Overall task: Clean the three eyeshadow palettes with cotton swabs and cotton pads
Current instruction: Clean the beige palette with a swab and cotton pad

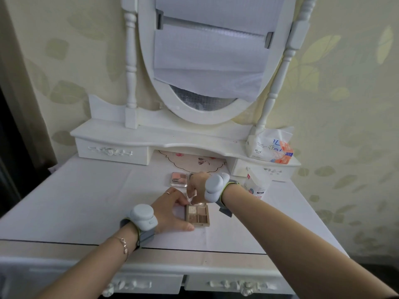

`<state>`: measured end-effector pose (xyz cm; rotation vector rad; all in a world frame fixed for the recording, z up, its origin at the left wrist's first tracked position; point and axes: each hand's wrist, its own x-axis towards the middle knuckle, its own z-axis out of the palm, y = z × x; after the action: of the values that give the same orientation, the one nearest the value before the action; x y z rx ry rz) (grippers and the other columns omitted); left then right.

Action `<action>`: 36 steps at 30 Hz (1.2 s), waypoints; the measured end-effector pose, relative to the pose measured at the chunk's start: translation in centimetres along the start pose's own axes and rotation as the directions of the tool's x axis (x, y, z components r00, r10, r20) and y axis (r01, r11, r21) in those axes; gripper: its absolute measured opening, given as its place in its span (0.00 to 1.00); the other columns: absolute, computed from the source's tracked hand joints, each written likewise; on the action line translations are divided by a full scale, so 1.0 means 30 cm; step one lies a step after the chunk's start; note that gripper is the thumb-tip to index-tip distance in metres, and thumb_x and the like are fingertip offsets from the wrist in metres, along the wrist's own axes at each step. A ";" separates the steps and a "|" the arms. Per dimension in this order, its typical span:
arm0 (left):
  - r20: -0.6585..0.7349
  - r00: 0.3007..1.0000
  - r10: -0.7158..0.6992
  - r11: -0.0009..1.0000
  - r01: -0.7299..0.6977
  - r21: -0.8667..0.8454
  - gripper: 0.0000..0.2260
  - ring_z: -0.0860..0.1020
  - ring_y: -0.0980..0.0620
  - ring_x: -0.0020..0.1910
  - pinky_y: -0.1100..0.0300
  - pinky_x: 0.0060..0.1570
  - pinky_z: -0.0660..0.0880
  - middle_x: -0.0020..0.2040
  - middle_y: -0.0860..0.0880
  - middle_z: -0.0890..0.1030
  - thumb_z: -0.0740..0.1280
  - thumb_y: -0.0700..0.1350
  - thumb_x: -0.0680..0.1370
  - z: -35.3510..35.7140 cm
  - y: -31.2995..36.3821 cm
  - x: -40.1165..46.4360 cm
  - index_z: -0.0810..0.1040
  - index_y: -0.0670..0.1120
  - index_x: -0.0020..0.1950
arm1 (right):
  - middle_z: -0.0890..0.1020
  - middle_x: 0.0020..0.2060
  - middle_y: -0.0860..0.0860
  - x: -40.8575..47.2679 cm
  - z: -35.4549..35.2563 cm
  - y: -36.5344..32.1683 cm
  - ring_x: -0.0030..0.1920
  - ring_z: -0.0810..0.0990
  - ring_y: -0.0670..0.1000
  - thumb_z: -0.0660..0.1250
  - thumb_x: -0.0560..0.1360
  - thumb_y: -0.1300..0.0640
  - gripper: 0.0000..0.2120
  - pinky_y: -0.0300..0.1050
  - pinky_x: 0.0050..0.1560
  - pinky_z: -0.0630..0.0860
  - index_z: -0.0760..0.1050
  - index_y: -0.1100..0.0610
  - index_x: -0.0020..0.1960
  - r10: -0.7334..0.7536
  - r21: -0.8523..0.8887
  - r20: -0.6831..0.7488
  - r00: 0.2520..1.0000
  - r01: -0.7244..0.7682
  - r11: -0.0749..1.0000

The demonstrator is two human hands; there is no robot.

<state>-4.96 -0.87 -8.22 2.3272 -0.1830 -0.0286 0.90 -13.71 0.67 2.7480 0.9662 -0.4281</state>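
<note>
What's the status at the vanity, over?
Left hand steadies brown palette. Right hand pinches swab at its top edge. Pink palette waits behind. Nothing blocking.

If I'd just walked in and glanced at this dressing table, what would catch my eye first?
Probably the big oval mirror at the back, covered with white sheets. Below it, near the middle of the table, the left hand steadies an open brown eyeshadow palette while the right hand pinches a cotton swab at its far edge. Both wrists wear bulky grey devices.
</note>
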 end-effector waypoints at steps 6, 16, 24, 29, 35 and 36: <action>-0.008 1.000 -0.005 1.000 0.005 0.006 0.30 0.72 0.59 0.52 0.64 0.56 0.71 0.49 0.60 0.68 0.69 0.67 0.48 -0.003 0.008 -0.005 0.69 0.57 0.45 | 0.75 0.63 0.44 0.000 0.000 0.004 0.63 0.74 0.49 0.66 0.75 0.55 0.11 0.43 0.62 0.70 0.78 0.50 0.57 -0.029 -0.030 0.008 1.000 0.029 0.999; 0.000 1.000 -0.019 1.000 0.019 -0.008 0.29 0.73 0.58 0.53 0.63 0.56 0.71 0.49 0.58 0.68 0.69 0.66 0.47 -0.006 0.021 -0.010 0.67 0.58 0.43 | 0.73 0.64 0.43 -0.019 -0.012 0.040 0.65 0.71 0.49 0.61 0.77 0.53 0.12 0.41 0.51 0.63 0.75 0.47 0.60 -0.036 -0.268 0.084 0.996 0.058 0.962; 0.010 1.000 -0.011 1.000 0.011 0.020 0.29 0.72 0.60 0.51 0.67 0.55 0.70 0.49 0.62 0.66 0.69 0.67 0.48 -0.006 0.009 -0.004 0.68 0.59 0.44 | 0.77 0.60 0.43 0.020 0.015 0.018 0.61 0.75 0.49 0.65 0.75 0.51 0.13 0.44 0.62 0.71 0.77 0.48 0.59 -0.028 0.006 0.015 0.999 0.028 1.000; 0.012 1.000 -0.007 1.000 0.007 -0.021 0.27 0.72 0.61 0.50 0.70 0.54 0.68 0.49 0.62 0.67 0.70 0.66 0.48 -0.005 0.019 -0.001 0.69 0.59 0.42 | 0.78 0.59 0.44 0.000 0.021 0.041 0.59 0.76 0.49 0.66 0.75 0.52 0.13 0.39 0.54 0.69 0.77 0.48 0.59 0.005 0.105 -0.023 1.000 -0.003 0.994; -0.023 1.000 0.002 0.999 -0.003 -0.041 0.27 0.72 0.62 0.51 0.72 0.53 0.68 0.50 0.62 0.66 0.70 0.65 0.48 0.000 0.008 -0.006 0.69 0.59 0.43 | 0.77 0.59 0.45 0.089 0.033 0.037 0.62 0.75 0.49 0.64 0.76 0.53 0.13 0.40 0.56 0.69 0.75 0.51 0.60 0.098 0.048 -0.061 0.993 -0.095 0.994; -0.023 1.000 0.000 0.999 -0.001 -0.036 0.27 0.72 0.61 0.51 0.69 0.54 0.69 0.49 0.62 0.66 0.70 0.65 0.48 -0.001 0.007 -0.006 0.68 0.59 0.42 | 0.77 0.60 0.45 0.102 0.032 0.039 0.63 0.74 0.49 0.64 0.76 0.52 0.14 0.41 0.59 0.70 0.74 0.51 0.61 0.091 0.051 -0.049 0.995 -0.089 0.995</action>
<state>-5.15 -0.97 -8.07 2.2910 -0.1708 -0.0050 3.74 -13.09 -1.14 2.8459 0.8501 -0.3723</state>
